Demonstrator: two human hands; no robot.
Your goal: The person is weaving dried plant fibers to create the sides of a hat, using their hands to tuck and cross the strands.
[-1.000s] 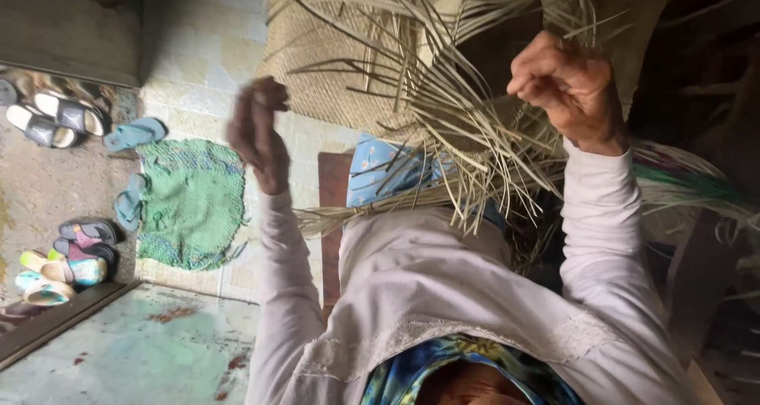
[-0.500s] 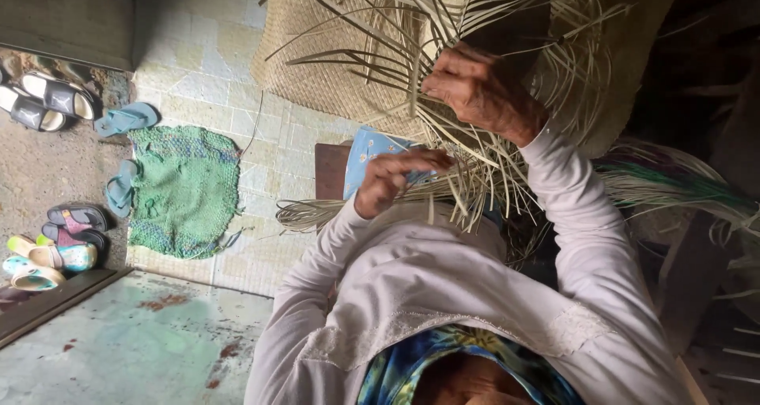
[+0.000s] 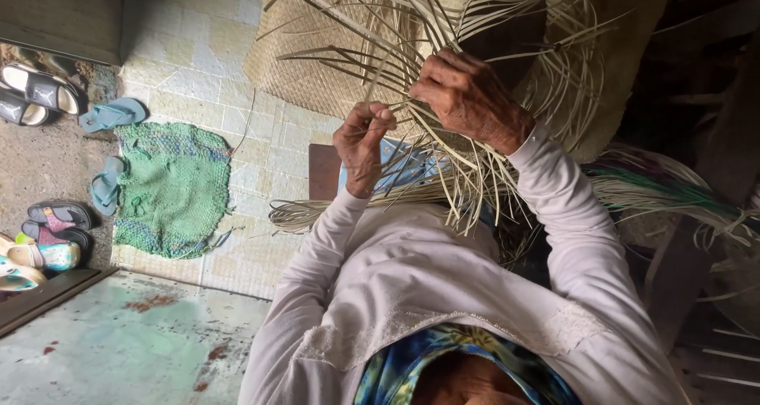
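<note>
Two hands point(image 3: 419, 120) grip pale straw strips point(image 3: 475, 175) — tiled floor point(image 3: 198, 64), green mat point(image 3: 170, 187) beyond

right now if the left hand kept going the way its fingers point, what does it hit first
Most likely the loose pale straw strands it is already pinching. Just past them is the right hand. Depth is hard to judge, so the left hand might pass beneath it.

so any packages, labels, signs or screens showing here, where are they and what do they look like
None that can be made out: no package, label, sign or screen.
The nearest candidate is a flat light blue thing, partly hidden behind the straw strips below both hands; what it is cannot be told.
Otherwise only a woven mat, a green knitted cloth and sandals on the tiled floor.
</note>
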